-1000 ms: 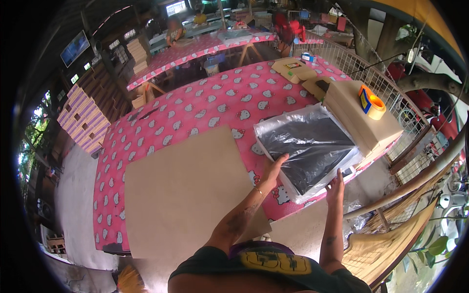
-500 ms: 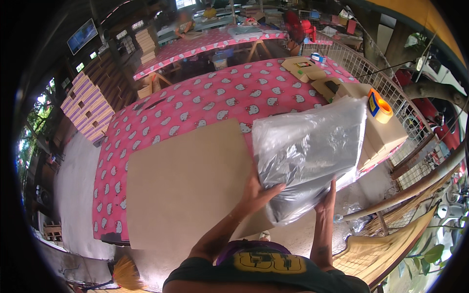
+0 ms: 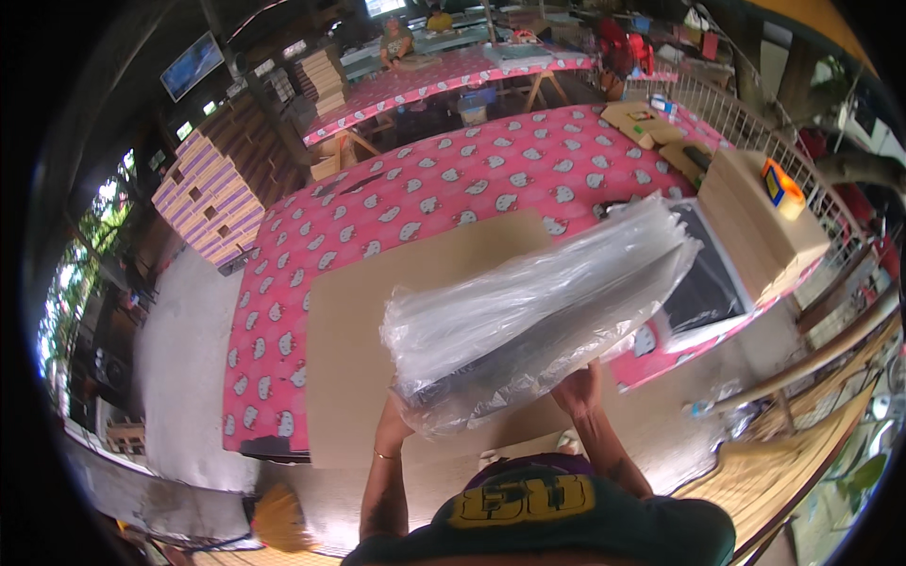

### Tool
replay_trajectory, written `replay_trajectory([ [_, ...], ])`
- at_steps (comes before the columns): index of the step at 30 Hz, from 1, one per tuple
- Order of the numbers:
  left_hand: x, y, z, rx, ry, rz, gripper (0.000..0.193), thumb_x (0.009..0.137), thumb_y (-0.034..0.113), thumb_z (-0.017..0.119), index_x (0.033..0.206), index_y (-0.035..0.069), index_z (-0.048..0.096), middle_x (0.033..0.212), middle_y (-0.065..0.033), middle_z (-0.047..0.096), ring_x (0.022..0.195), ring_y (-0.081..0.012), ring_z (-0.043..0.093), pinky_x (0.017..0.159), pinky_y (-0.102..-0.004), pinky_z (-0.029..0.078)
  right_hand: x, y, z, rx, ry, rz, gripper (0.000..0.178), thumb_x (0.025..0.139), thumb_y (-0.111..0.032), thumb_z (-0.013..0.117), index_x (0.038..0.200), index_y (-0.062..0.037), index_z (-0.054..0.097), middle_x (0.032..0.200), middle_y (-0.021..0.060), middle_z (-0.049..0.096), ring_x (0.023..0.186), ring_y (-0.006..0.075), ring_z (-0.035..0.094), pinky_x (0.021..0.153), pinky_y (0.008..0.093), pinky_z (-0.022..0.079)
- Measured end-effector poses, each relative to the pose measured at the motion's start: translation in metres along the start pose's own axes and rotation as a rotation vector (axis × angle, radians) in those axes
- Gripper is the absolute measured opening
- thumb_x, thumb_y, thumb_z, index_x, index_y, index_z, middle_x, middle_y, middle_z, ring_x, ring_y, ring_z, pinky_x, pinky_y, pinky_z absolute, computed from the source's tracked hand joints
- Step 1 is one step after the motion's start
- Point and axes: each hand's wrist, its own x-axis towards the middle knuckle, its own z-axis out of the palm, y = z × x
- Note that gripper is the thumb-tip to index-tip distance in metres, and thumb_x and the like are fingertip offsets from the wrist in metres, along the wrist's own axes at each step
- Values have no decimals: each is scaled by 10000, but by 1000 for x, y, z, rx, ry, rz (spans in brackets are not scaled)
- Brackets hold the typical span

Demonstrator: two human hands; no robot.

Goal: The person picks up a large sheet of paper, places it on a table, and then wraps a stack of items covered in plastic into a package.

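Both hands hold a clear plastic bundle (image 3: 528,311) with something dark and flat showing through it. It is tilted above a brown cardboard sheet (image 3: 349,368) lying on the pink patterned table. My left hand (image 3: 393,421) grips the bundle's near left corner, its fingers mostly hidden under the plastic. Along the near edge, my right hand (image 3: 578,389) is closed on the bundle, fingers partly underneath. To the right of the bundle lies a black flat panel with a pale edge (image 3: 703,269), beside a long brown cardboard box (image 3: 760,212).
An orange tape roll (image 3: 785,191) sits on the long box. Opened small cartons (image 3: 642,123) lie at the table's far right. Stacked purple-striped boxes (image 3: 212,203) stand to the left. A person (image 3: 396,42) is at a far table. A bamboo rail (image 3: 802,363) runs along the right.
The plastic bundle has moved left over the cardboard sheet and tilted, uncovering the black panel beside the box. Both hands moved left with it. The whole view has shifted.
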Motion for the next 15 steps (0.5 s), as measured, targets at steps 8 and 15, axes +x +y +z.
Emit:
replay_trajectory([
  [8, -46, -77, -156, 326, 13, 72, 440, 765, 101, 799, 1136, -39, 608, 1069, -135, 666, 959, -215, 634, 849, -360, 525, 14, 140, -15, -61, -39, 79, 630, 785, -349, 708, 1344, -124, 526, 1352, 93, 571, 1267, 309, 505, 1122, 494, 348],
  [15, -17, -164, -182, -326, -11, -27, 300, 799, 83, 757, 1049, -23, 631, 994, -115, 667, 880, -190, 628, 786, -357, 531, -7, 137, -54, -1069, -55, 424, 419, 949, -287, 604, 1314, -87, 557, 1280, 109, 617, 1223, 277, 556, 1056, 458, 434],
])
